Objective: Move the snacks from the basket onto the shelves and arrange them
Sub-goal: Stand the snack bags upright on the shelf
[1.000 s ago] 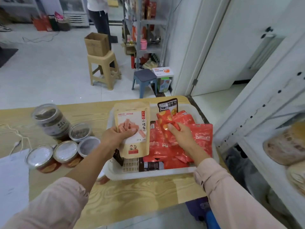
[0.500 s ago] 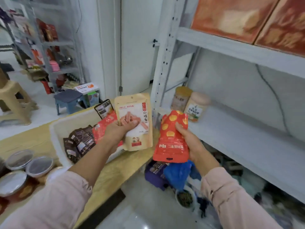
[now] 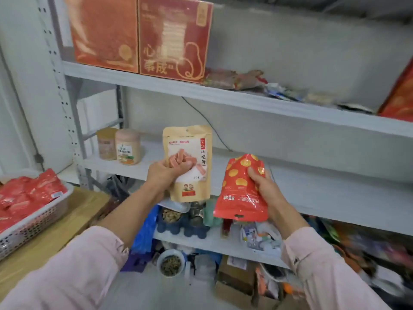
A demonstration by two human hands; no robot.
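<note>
My left hand (image 3: 166, 173) grips a tan snack pouch (image 3: 190, 162) upright by its left side, in front of the middle grey shelf (image 3: 312, 186). My right hand (image 3: 266, 186) holds a red pouch with yellow dots (image 3: 239, 193) upside down, just right of the tan one. Both pouches hang in the air before the shelf board. The white basket (image 3: 38, 220) sits on the wooden table at the far left, with several red snack packs (image 3: 29, 195) in it.
Two round jars (image 3: 120, 146) stand at the left end of the middle shelf. Red boxes (image 3: 143, 36) and loose packets fill the upper shelf. The lower shelf and floor hold cups, bags, a bowl and cardboard boxes. A wooden table (image 3: 55, 238) is at the left.
I have turned from the basket to face the shelves. Both hands have carried their pouches up and right to the middle shelf; the basket now lies far left.
</note>
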